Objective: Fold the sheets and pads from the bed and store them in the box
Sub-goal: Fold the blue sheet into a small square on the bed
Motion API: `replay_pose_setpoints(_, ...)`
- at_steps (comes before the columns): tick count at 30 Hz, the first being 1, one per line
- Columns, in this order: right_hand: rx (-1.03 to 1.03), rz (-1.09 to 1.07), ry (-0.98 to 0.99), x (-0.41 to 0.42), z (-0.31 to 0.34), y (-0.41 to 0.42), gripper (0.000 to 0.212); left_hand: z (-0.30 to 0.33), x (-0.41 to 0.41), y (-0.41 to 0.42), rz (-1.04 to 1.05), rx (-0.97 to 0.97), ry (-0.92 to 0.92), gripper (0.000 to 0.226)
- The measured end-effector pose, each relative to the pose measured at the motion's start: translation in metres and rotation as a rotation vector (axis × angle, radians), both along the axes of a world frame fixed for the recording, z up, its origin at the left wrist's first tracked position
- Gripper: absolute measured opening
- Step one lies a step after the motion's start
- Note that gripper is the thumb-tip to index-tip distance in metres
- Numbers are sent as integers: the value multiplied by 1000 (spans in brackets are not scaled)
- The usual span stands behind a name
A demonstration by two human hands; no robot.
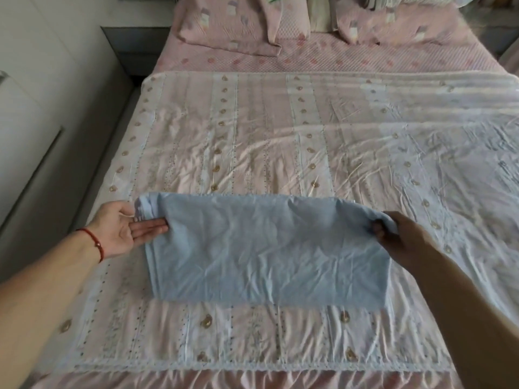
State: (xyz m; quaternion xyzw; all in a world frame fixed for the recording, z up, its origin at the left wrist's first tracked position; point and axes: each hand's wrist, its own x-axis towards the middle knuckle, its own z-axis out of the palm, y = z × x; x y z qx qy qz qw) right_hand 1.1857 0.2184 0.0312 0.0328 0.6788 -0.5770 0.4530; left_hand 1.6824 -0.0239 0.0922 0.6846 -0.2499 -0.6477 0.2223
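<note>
Pink bedding covered the bed (309, 141), with pillows (224, 26) at its head and a folded blue sheet (266, 248) lying near the foot. The left hand (120, 231), palm up and fingers straight, was tucked under the sheet's left end; the right hand (393, 234) pinched the right top corner. Lifting unevenly would likely let the layers slip apart. Open bedspread lay beyond; no box was visible.
</note>
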Motion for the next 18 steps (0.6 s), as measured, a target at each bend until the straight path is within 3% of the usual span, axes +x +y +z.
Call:
replay_pose_setpoints(2,4,-61,-103,-15,-12,-37,12,-15,-23,-26,-80,-11,-79,28)
replay_pose_setpoints(5,113,-25,-52,-30,-36,-80,22,-57,-51,-63,-180,-34,-213,10)
replay_pose_setpoints(7,172,-8,13,-32,-50,-94,27,-84,-65,-82,-277,-61,-391,23)
replay_pose_setpoints(8,215,12,67,-32,-56,-97,35,-99,-71,-87,-329,-79,-517,41)
replay_pose_setpoints(10,386,149,412,-29,-79,-92,56,-128,-85,-81,-518,-104,-908,76)
replay_pose_setpoints(12,492,357,875,-9,-96,-73,60,-148,-97,-55,-603,-304,-1150,68)
replay_pose_setpoints(14,504,627,1200,20,-105,-60,61,-164,-107,-30,-788,-683,-1209,61)
replay_pose_setpoints(16,550,895,1258,34,-118,-62,63,-186,-111,-23,-1089,-787,-1209,63)
replay_pose_setpoints(18,641,1044,1201,24,-141,-65,64,-204,-116,-30,-1192,-628,-1201,64)
